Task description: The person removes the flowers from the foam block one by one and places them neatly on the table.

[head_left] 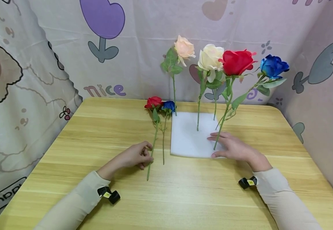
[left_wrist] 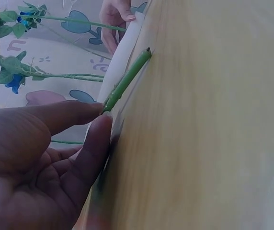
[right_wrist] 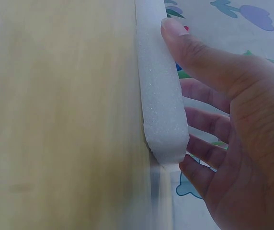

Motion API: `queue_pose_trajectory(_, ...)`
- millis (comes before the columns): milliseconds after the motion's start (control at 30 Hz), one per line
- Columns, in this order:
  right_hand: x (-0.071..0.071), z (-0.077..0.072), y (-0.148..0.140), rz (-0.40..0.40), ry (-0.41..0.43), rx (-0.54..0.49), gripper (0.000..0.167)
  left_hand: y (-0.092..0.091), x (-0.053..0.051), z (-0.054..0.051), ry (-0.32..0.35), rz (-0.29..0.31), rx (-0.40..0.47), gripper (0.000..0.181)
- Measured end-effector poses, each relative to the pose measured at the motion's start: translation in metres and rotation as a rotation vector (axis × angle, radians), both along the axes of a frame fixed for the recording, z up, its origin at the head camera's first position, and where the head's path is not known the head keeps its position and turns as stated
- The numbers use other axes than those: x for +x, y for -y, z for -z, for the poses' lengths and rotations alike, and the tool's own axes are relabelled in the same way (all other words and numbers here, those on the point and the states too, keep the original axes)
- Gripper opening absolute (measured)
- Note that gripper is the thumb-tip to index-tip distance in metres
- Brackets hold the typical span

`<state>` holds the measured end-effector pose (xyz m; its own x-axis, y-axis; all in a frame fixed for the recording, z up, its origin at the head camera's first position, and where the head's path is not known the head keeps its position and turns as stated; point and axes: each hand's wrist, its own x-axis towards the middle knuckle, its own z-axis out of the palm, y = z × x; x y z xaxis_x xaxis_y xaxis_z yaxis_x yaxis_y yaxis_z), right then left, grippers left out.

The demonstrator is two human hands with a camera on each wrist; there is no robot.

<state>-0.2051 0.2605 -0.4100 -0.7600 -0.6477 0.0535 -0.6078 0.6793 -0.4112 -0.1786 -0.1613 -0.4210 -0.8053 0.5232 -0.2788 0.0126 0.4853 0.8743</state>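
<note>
While its bloom rests toward the back of the wooden table (head_left: pixel 189 201), the short red rose (head_left: pixel 155 115) left of the white foam slab (head_left: pixel 186 142) shows ruffled, full petals, a dark green leaf below the head and a slim, smooth green stem (left_wrist: pixel 127 80) ending in a dark tip. The left hand (head_left: pixel 134 156) pinches that stem near its lower end, thumb and forefinger meeting on it. Just beside it, a short blue rose (head_left: pixel 168 106) lies with its bloom by the slab's back left corner; whether the two touch is unclear. The left wrist view leaves the pinched rose's bloom out of sight, and the left hand's remaining fingers are partly covered. A thin stem (head_left: pixel 215 110) rises at the slab's back right, its bloom lost behind the others in the head view. Both sleeves are cut off by the bottom edge. The slab holds upright stems, their ends sunk from sight: a peach rose (head_left: pixel 184 48) at the back left, a cream rose (head_left: pixel 210 58) near the middle, a large red rose (head_left: pixel 238 62) at the front right and a leaning blue rose (head_left: pixel 274 67). The right hand (head_left: pixel 233 148), fingers spread and loosely extended, touches the slab's right side, gripping nothing.
</note>
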Motion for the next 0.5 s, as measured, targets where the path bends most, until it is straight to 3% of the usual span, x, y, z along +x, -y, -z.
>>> queue_pose_trajectory(500, -0.0007, -0.0009, -0.0006, 0.016, 0.032, 0.011, 0.073, 0.0033, -0.0029, -0.0008, 0.012, -0.016, -0.004, 0.042)
